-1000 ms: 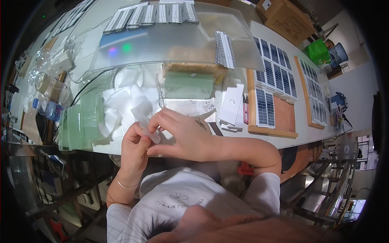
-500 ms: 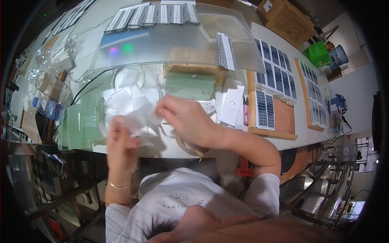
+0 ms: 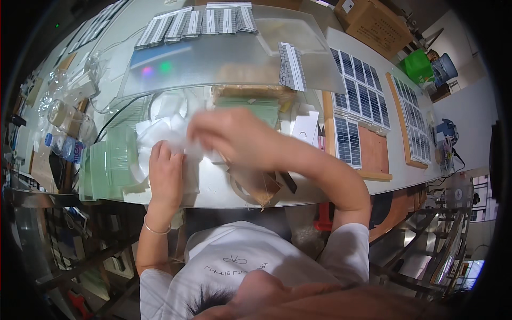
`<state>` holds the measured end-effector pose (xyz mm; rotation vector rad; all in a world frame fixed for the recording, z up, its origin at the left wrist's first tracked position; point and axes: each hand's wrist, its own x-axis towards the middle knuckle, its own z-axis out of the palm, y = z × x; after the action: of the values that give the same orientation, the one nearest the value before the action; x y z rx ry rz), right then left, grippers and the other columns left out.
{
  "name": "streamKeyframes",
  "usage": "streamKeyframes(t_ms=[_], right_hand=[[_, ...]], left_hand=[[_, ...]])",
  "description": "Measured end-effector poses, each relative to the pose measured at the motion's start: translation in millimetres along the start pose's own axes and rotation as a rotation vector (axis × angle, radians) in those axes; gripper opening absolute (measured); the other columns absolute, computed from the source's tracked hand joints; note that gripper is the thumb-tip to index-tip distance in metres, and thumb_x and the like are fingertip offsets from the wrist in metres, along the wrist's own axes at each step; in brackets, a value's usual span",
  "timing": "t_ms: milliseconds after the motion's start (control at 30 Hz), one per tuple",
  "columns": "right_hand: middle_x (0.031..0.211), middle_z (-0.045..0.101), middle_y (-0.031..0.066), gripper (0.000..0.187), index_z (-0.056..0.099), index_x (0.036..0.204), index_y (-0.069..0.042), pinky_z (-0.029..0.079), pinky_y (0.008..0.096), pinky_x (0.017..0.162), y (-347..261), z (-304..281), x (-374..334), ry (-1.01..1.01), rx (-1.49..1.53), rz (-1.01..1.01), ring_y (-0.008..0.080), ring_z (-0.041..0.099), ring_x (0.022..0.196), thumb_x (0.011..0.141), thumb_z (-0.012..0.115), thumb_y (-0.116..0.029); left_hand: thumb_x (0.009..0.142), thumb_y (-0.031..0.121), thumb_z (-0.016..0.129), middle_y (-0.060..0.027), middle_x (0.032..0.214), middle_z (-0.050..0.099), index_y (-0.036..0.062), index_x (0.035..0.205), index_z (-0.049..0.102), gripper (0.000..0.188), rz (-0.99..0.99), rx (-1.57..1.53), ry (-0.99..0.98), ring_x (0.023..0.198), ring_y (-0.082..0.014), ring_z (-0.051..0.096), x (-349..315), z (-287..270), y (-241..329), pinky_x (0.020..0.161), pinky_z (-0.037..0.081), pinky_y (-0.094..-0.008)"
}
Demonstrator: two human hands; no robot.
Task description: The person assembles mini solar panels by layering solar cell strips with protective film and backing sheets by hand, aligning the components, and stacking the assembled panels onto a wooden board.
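Note:
A loose pile of thin white sheets (image 3: 160,132) lies on the table before me, some pieces translucent and crumpled. My left hand (image 3: 166,176) is over the pile's near right side, its fingers together and bent down, pinching at a white sheet. My right hand (image 3: 229,133) hovers just right of the pile, smeared by motion. Its fingers look bunched toward the sheets; whether anything is between them cannot be made out. Stacked green-tinted clear plates (image 3: 109,165) stand left of the pile, and another greenish stack (image 3: 248,106) is partly behind my right hand.
A frosted panel (image 3: 213,58) spans the back, bearing several bundles of striped strips (image 3: 194,22). On the right, small solar panels (image 3: 348,143) sit in a wooden frame, with a second frame (image 3: 410,117) beyond. A bottle (image 3: 66,146) lies left. A brown strap-like piece (image 3: 258,186) lies near the front edge.
My right hand has moved left toward the white sheets. My left hand has shifted slightly right and turned, its fingers now bent down onto the pile. The brown piece by the front edge shows more.

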<state>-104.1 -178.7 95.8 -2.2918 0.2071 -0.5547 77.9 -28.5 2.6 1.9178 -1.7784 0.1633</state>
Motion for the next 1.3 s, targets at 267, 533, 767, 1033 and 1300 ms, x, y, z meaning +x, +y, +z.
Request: streamKeyframes(t_ms=[267,533,767,1033,1300], right_hand=[[0.097,0.064,0.0131,0.012,0.061,0.109,-0.006,0.053,0.0429,0.079,-45.8,-16.3,-85.9,-0.287,0.131,-0.048,0.0331,0.067,0.088,0.102,0.056,-0.014],[0.095,0.069,0.0153,0.016,0.065,0.103,-0.001,0.053,0.0423,0.077,27.4,-18.0,-89.7,0.046,-0.153,0.237,0.0376,0.067,0.088,0.098,0.066,-0.016],[0.092,0.069,0.0144,0.017,0.065,0.101,-0.002,0.053,0.0397,0.076,35.5,-15.0,-91.3,0.120,-0.038,0.240,0.0340,0.068,0.086,0.096,0.069,-0.017],[0.088,0.070,0.0055,0.012,0.067,0.102,-0.003,0.052,0.0297,0.071,14.1,-24.8,-95.1,0.200,0.237,0.279,0.0148,0.067,0.077,0.096,0.071,-0.013],[0.087,0.070,0.0042,0.013,0.068,0.102,-0.003,0.051,0.0269,0.069,20.8,-17.9,-95.4,0.296,0.226,0.320,0.0116,0.065,0.075,0.095,0.073,-0.012]], left_hand=[[0.086,0.011,0.075,-0.0219,0.136,0.057,0.0027,0.099,0.065,0.018,-0.023,-0.055,0.025,0.118,-0.0416,0.056,8.0,-0.2,3.1,0.100,0.046,-0.0481],[0.078,0.020,0.086,-0.0162,0.125,0.063,0.0075,0.105,0.071,0.033,0.340,-0.253,0.144,0.113,-0.0352,0.060,-17.5,-9.0,39.2,0.090,0.049,-0.0446],[0.069,0.003,0.081,-0.0051,0.115,0.065,0.0224,0.110,0.072,0.047,0.693,-0.264,0.089,0.097,-0.0251,0.064,-31.4,8.2,57.9,0.067,0.053,-0.0300],[0.074,-0.008,0.079,-0.0099,0.093,0.065,0.0009,0.103,0.069,0.032,0.397,-0.782,-0.103,0.085,-0.0224,0.065,-37.9,-29.8,83.0,0.065,0.054,-0.0321],[0.071,-0.014,0.072,-0.0104,0.100,0.070,0.0065,0.101,0.074,0.036,0.237,-0.669,-0.053,0.098,-0.0250,0.065,-47.9,-23.2,82.0,0.081,0.054,-0.0350]])
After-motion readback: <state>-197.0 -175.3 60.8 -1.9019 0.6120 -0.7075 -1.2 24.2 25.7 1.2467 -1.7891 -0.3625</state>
